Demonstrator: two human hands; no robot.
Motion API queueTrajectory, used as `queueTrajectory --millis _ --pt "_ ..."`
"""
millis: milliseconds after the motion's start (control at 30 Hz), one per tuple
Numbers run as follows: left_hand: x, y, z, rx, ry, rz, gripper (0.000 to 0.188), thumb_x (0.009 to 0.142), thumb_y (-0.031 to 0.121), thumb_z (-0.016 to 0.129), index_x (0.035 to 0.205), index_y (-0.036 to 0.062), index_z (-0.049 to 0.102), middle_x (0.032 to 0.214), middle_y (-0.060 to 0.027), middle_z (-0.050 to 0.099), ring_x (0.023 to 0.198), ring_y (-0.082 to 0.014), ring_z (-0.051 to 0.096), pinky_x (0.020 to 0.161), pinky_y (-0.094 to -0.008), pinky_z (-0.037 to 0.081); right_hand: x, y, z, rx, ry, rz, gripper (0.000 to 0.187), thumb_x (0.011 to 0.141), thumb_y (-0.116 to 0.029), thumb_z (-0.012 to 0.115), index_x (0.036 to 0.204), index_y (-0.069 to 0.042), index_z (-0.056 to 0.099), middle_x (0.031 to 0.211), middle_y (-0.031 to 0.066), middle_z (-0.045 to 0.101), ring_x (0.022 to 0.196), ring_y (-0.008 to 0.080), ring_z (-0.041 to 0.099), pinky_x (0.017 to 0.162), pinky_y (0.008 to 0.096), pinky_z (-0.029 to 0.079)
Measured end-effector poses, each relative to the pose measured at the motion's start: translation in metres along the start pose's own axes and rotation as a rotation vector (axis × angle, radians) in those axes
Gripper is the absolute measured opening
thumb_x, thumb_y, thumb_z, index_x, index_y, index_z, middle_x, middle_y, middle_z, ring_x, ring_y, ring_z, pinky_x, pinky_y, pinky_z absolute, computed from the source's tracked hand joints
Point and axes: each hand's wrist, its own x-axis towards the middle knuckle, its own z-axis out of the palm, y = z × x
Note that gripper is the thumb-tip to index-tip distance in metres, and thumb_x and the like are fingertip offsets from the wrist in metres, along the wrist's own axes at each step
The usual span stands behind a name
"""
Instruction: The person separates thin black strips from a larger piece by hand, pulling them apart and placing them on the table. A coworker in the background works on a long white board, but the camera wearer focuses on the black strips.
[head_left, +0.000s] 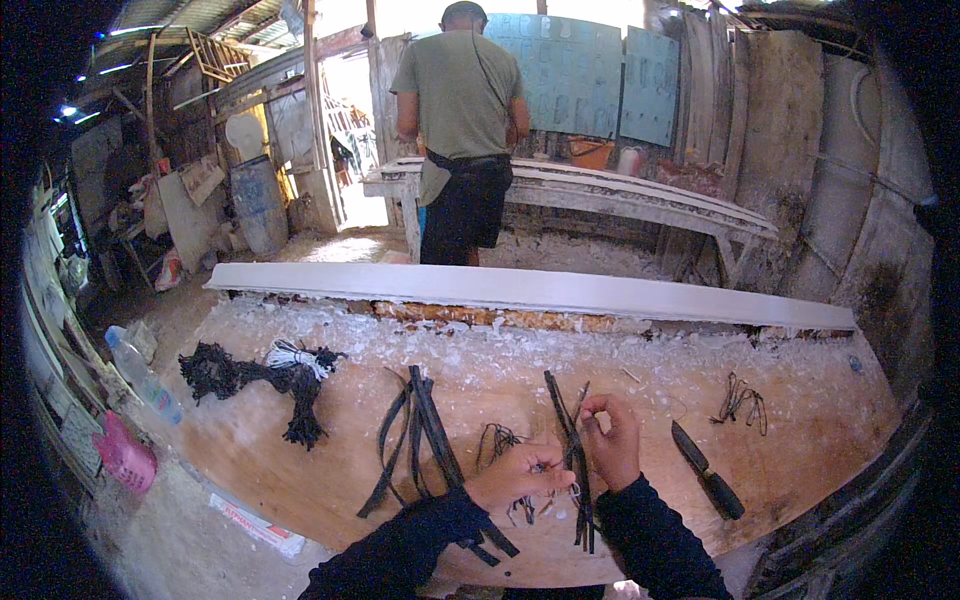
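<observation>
My left hand (522,476) is closed in a pinch above the board, beside a bundle of thin black strips (568,440). Thin pale and dark ends show by its fingertips, too small to name. My right hand (612,436) is raised just right of those strips, thumb and forefinger pinched together; whatever lies between them is too fine to make out. Longer flat black strips (432,428) lie left of my left hand, some running under its wrist. Partly hidden behind that hand is a small tangle of thin dark ties (497,440). A black-handled knife (708,470) lies to the right.
Bunches of black cords (232,372) and a white-corded one (298,358) lie far left on the wooden board (640,420). Thin dark loops (740,404) lie right. A long white moulding (540,292) crosses the back. Beyond it, a person (460,120) stands at a bench (640,190).
</observation>
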Motion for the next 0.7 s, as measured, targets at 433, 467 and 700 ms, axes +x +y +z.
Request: queueTrajectory --millis 433,467,700 --pt "-0.006 -0.005 -0.054 -0.167 0.591 -0.434 0.019 0.075 0.019 0.067 0.075 -0.0002 0.065 0.063 0.0010 0.053 0.061 -0.0091 0.048 0.059 -0.0224 0.039 -0.005 -0.033 -0.010 0.493 -0.333 0.411 0.004 0.074 -0.004 0.062 0.076 -0.003 0.058 0.072 0.0006 0.058 0.065 0.0085 0.052 0.060 0.0221 0.042" --pt "-0.006 -0.007 -0.055 -0.140 0.598 -0.431 0.020 0.075 0.019 0.067 0.075 -0.0007 0.064 0.061 0.0019 0.052 0.058 -0.0082 0.047 0.056 -0.0218 0.038 -0.005 -0.031 -0.008 0.448 -0.340 0.407 0.004 0.074 -0.005 0.062 0.075 -0.003 0.058 0.071 0.0003 0.058 0.064 0.0080 0.052 0.059 0.0217 0.042" --pt "-0.009 -0.017 -0.056 -0.313 0.668 -0.483 0.025 0.076 0.024 0.067 0.073 0.0008 0.058 0.064 0.0005 0.047 0.050 -0.0047 0.040 0.042 -0.0192 0.030 -0.015 -0.026 -0.002 0.699 -0.502 0.503 0.009 0.078 -0.010 0.062 0.076 -0.003 0.057 0.071 0.0007 0.058 0.067 0.0078 0.051 0.063 0.0219 0.041"
